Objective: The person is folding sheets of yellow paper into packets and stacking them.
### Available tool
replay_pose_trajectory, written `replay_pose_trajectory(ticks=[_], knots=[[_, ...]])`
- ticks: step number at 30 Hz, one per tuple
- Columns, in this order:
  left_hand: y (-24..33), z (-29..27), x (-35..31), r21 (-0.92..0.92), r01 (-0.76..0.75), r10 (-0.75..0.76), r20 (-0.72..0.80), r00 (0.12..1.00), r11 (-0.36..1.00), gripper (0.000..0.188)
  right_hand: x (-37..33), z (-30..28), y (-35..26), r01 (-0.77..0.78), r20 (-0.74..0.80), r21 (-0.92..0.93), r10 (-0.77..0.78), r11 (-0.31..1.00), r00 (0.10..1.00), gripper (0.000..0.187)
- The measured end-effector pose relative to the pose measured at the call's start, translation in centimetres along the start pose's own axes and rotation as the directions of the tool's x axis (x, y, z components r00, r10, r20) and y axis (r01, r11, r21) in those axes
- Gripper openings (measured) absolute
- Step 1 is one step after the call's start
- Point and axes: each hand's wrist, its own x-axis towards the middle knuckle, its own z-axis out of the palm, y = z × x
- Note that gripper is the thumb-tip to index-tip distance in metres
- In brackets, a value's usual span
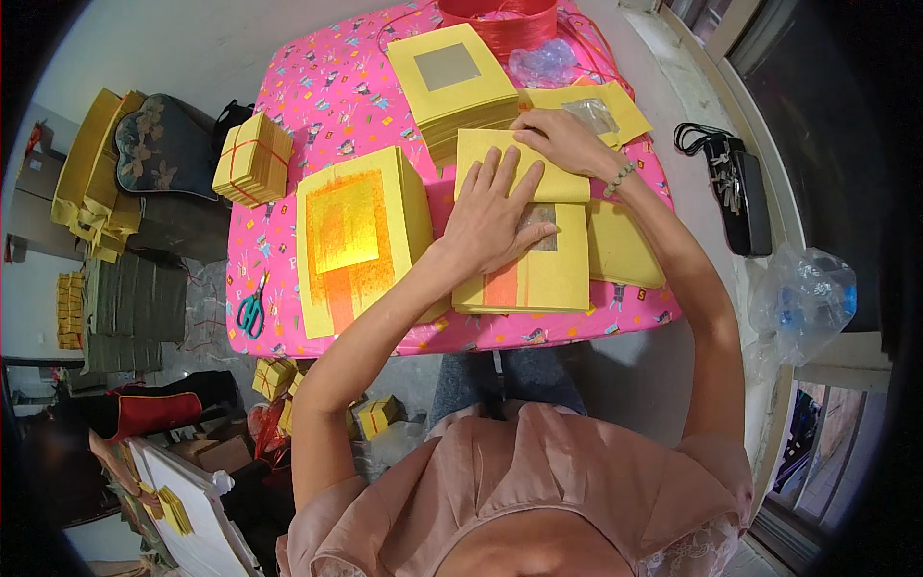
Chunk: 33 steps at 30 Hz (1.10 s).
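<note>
My left hand point(492, 216) lies flat, fingers spread, on a folded yellow paper sheet point(562, 185) atop a low stack of yellow paper point(562, 279). Beneath its thumb, a silvery square and an orange patch show on the lower paper. At the sheet's far edge, my right hand point(567, 139) has its fingers bent together over the paper; its fingertips are partly hidden. Left of my hands stands a thick yellow paper stack point(413, 202) with a gold square and orange smears on top. Beyond them rises another yellow stack point(471, 106) bearing a grey-silver square.
A pink patterned tablecloth point(336, 125) covers the table. Scissors point(253, 308) lie at its left edge, below a tied yellow bundle point(253, 161). Loose yellow sheets point(630, 111) and a red basin point(505, 29) are at the far right. At lower left, another person's hand point(149, 502) is near yellow papers.
</note>
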Motion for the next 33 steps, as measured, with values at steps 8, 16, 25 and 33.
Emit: replay_pose_trajectory(ticks=[8, 16, 25, 33], knots=[[0.2, 0.1, 0.0, -0.029, 0.025, -0.024, 0.052, 0.998, 0.999, 0.084, -1.1, -0.3, -0.7, -0.012, -0.038, -0.030, 0.011, 0.999, 0.999, 0.030], [-0.2, 0.3, -0.4, 0.004, 0.052, -0.052, 0.122, 0.991, 0.999, 0.092, -10.2, -0.8, -6.8, 0.074, -0.015, -0.245, -0.080, 0.967, 0.997, 0.049], [-0.4, 0.9, -0.2, 0.011, -0.005, 0.004, 0.079, 0.997, 1.000, 0.103, -12.6, 0.8, -5.9, 0.073, 0.118, -0.282, -0.041, 0.957, 0.992, 0.068], [-1.2, 0.0, -0.5, -0.023, 0.011, -0.008, 0.123, 0.992, 1.000, 0.106, -13.0, 1.0, -5.7, 0.049, 0.133, -0.235, -0.017, 0.971, 0.991, 0.071]])
